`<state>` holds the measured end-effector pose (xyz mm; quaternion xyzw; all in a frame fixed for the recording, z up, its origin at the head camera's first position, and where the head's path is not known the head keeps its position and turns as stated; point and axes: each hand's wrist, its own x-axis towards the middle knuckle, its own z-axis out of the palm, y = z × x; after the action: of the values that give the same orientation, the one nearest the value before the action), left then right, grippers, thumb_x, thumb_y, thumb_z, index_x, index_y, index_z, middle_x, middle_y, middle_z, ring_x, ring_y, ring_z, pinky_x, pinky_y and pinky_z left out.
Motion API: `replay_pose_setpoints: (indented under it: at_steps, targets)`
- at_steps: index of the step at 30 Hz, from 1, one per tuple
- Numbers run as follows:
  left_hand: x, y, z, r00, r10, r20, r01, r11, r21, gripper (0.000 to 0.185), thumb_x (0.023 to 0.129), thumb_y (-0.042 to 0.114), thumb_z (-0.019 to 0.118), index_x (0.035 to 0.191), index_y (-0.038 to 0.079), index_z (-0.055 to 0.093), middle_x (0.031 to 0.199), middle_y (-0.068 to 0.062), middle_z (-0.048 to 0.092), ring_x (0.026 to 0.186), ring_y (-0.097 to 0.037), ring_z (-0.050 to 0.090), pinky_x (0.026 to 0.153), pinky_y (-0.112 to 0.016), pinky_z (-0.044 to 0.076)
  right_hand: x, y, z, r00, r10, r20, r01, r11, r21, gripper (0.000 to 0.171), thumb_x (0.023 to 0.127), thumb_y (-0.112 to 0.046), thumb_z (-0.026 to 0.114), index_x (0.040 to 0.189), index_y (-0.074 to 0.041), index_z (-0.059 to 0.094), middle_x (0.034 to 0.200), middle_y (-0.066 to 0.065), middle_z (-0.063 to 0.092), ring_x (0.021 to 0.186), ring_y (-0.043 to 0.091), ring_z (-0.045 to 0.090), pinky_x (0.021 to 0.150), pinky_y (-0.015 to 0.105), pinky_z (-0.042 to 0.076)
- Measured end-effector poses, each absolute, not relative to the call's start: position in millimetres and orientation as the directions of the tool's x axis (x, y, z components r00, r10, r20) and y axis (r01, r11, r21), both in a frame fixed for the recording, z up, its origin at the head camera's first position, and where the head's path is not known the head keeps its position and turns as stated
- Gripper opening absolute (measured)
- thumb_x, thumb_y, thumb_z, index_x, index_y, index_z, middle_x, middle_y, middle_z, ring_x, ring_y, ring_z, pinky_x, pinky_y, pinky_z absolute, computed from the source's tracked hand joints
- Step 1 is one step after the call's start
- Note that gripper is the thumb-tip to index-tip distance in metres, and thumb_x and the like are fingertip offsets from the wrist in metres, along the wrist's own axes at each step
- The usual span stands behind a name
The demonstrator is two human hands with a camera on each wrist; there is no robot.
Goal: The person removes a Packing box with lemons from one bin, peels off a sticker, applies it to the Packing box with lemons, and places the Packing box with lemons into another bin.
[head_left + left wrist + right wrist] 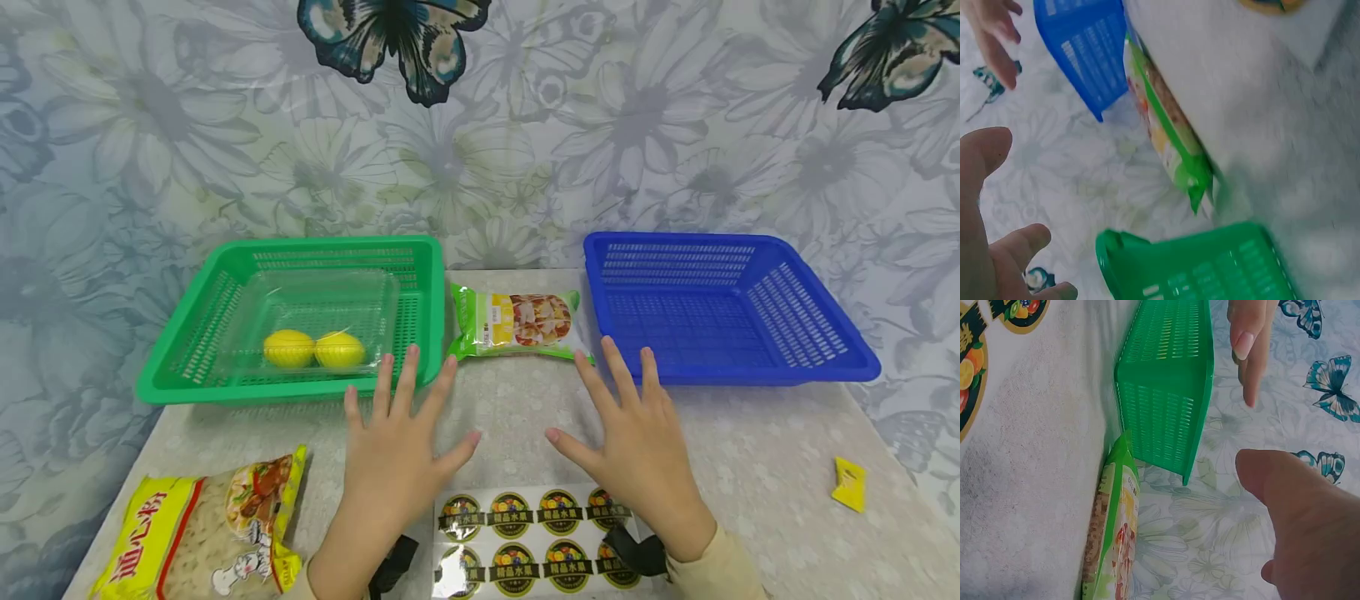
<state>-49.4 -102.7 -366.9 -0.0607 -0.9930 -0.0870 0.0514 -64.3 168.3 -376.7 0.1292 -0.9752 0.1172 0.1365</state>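
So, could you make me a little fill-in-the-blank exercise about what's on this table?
1. The number of yellow fruits in the green basket is ____.
2. The packet with green ends lies between the green basket and the ____ basket.
3. The left hand and right hand, fingers spread, are holding ____.
4. Of the two hands, the one nearer the small yellow sachet is the ____ one.

Missing words: two; blue; nothing; right.

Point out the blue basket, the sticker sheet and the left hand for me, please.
Blue basket (682,325): head view, inner floor.
Sticker sheet (537,540): head view, near its middle.
Left hand (396,463): head view, back of hand.
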Motion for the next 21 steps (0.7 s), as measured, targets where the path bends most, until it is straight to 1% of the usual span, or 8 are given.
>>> replay_pose_setpoints:
  at_steps: [4,9,11,14,16,20,21]
  targets:
    - [-49,-122,-361,-0.984,0.088,0.154,0.116,0.977,0.18,0.088,0.089,0.073,0.05,0.158,0.043,0.006,0.169,-0.005,-0.001,0.154,-0.041,0.007,0.114,-0.074,0.013,-66,168,-377,-0.924,-0.231,0.304,-0.3,0.931,-0.206,0.094,0.08,-0.071,0.065,0.158,-0.031,0.028,0.166,0.006,0.02,0.149,0.05,0.017,0.104,0.073,0.033]
    - [-48,-152,-354,-0.971,0.07,0.229,0.116,0.973,0.197,0.087,0.09,0.065,0.057,0.159,0.038,0.012,0.168,-0.01,0.009,0.15,-0.047,0.017,0.111,-0.075,0.02,-69,166,-376,-0.921,-0.25,0.298,-0.321,0.921,-0.22,0.093,0.082,-0.069,0.064,0.158,-0.032,0.026,0.166,0.006,0.023,0.149,0.046,0.019,0.104,0.071,0.034]
    - [-47,-166,-350,-0.967,0.077,0.244,0.131,0.968,0.213,0.087,0.09,0.061,0.06,0.159,0.036,0.014,0.167,-0.013,0.012,0.149,-0.049,0.019,0.11,-0.074,0.022,-71,165,-375,-0.919,-0.262,0.295,-0.334,0.915,-0.227,0.092,0.083,-0.069,0.064,0.158,-0.031,0.026,0.165,0.007,0.025,0.148,0.047,0.023,0.104,0.071,0.034]
    - [-44,-187,-342,-0.968,0.083,0.236,0.141,0.961,0.238,0.089,0.09,0.057,0.064,0.16,0.035,0.014,0.167,-0.016,0.012,0.149,-0.049,0.017,0.11,-0.074,0.022,-74,164,-374,-0.916,-0.282,0.284,-0.354,0.904,-0.242,0.09,0.085,-0.069,0.062,0.158,-0.03,0.026,0.164,0.008,0.028,0.145,0.046,0.03,0.104,0.069,0.037]
    - [-41,-201,-335,-0.97,0.077,0.229,0.136,0.957,0.255,0.091,0.089,0.055,0.066,0.16,0.035,0.012,0.167,-0.016,0.009,0.15,-0.049,0.014,0.109,-0.076,0.022,-77,163,-374,-0.915,-0.295,0.274,-0.364,0.898,-0.248,0.089,0.086,-0.069,0.06,0.158,-0.029,0.027,0.163,0.009,0.029,0.144,0.046,0.033,0.104,0.068,0.039]
    - [-35,-229,-324,-0.971,0.044,0.234,0.108,0.958,0.267,0.096,0.088,0.052,0.07,0.161,0.032,0.011,0.167,-0.016,0.004,0.15,-0.05,0.007,0.105,-0.079,0.019,-83,159,-374,-0.912,-0.312,0.267,-0.377,0.893,-0.245,0.088,0.086,-0.069,0.059,0.158,-0.029,0.027,0.162,0.009,0.031,0.143,0.044,0.035,0.103,0.066,0.041]
    - [-34,-236,-322,-0.974,0.031,0.222,0.091,0.96,0.266,0.097,0.087,0.053,0.07,0.161,0.031,0.01,0.167,-0.016,0.001,0.15,-0.05,0.005,0.101,-0.081,0.021,-85,157,-374,-0.909,-0.316,0.272,-0.382,0.892,-0.242,0.088,0.086,-0.069,0.059,0.158,-0.028,0.028,0.162,0.01,0.032,0.143,0.044,0.035,0.103,0.066,0.041]
